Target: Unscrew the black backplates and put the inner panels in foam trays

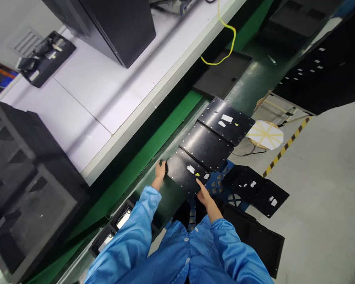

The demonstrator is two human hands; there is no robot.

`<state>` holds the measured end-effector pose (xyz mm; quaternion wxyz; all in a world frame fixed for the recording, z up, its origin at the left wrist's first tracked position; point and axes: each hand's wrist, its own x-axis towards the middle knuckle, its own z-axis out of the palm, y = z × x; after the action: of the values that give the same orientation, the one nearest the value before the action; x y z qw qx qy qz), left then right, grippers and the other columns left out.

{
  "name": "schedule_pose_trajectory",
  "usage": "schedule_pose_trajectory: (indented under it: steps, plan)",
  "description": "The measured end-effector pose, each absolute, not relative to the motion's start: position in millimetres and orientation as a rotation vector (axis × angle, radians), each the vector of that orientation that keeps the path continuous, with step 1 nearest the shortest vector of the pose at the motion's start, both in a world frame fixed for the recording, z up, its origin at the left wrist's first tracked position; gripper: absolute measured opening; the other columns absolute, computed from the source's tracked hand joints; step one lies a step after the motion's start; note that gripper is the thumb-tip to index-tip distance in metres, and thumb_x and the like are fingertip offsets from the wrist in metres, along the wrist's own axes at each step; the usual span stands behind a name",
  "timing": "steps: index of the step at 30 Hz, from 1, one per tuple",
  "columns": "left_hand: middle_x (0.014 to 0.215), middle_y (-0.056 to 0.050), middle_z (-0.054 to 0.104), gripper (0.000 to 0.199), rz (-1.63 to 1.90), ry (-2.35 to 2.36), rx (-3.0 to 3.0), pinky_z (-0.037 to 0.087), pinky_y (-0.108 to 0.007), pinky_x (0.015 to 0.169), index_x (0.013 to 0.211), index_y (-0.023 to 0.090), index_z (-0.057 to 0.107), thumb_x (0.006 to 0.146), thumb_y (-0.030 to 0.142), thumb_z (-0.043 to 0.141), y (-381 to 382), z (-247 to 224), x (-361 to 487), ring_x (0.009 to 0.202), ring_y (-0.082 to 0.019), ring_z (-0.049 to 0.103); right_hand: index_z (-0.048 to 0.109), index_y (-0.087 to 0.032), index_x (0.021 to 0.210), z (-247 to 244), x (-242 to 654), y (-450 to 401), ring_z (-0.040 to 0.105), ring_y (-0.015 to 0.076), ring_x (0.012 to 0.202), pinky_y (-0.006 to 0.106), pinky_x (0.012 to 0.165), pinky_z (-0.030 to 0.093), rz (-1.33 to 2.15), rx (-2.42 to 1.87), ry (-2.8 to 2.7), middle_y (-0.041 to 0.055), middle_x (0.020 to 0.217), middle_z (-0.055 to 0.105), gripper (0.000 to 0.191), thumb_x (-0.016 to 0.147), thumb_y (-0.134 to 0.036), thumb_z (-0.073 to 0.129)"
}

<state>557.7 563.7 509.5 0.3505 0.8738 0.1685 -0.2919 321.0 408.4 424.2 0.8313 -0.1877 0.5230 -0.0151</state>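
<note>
Three black flat panels with small holes along their edges lie in a row on a green surface. My left hand (160, 170) is at the left end of the nearest black panel (182, 170), fingers curled against its edge. At the panel's right end, my right hand (204, 193) grips the rim, thumb on top and fingers hidden underneath. White and yellow stickers mark this panel. Just beyond it lies the middle panel (207, 145), and past that the far panel (225, 118), which also carries stickers.
Left of the green conveyor (171, 197) runs a white-topped bench (130, 90) with a large black cabinet (118, 27). A black frame (32, 165) stands at far left. On my right are a blue pallet (215, 181), another black panel (254, 189) and a round stool (266, 135).
</note>
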Motion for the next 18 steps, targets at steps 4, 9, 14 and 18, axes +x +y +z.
schedule_pose_trajectory:
  steps: [4,9,14,18]
  plan:
    - [0.156,-0.018,0.067,0.066,-0.959,0.143,2.426,0.040,-0.045,0.125,0.140,0.019,0.072,0.100,0.070,0.064,542,505,592,0.151,-0.037,0.057,0.079,-0.018,0.111,432,315,397,0.081,0.0261,0.113,0.033,0.094,0.065,-0.028,-0.376,1.144,0.0123,0.117,0.086,0.031,0.087,-0.036,0.089]
    - [0.139,-0.020,0.077,0.080,-1.113,-0.080,2.540,0.050,-0.042,0.111,0.132,0.019,0.077,0.095,0.087,0.054,529,501,599,0.135,-0.039,0.069,0.077,-0.020,0.110,438,318,395,0.082,0.0249,0.108,0.035,0.094,0.066,-0.044,-0.363,1.140,0.0073,0.111,0.087,0.037,0.083,-0.041,0.092]
    - [0.149,-0.017,0.072,0.082,-1.090,-0.185,2.589,0.051,-0.040,0.108,0.134,0.024,0.077,0.094,0.091,0.049,532,502,596,0.137,-0.039,0.068,0.080,-0.020,0.110,438,323,398,0.082,0.0281,0.110,0.042,0.099,0.066,-0.034,-0.337,1.100,0.0084,0.107,0.087,0.042,0.081,-0.048,0.093]
    - [0.151,-0.018,0.071,0.089,-1.112,-0.138,2.603,0.051,-0.041,0.108,0.133,0.022,0.078,0.090,0.095,0.051,528,501,597,0.135,-0.041,0.068,0.079,-0.019,0.118,433,326,401,0.082,0.0300,0.111,0.045,0.102,0.065,-0.051,-0.326,1.103,0.0094,0.110,0.087,0.055,0.076,-0.052,0.096]
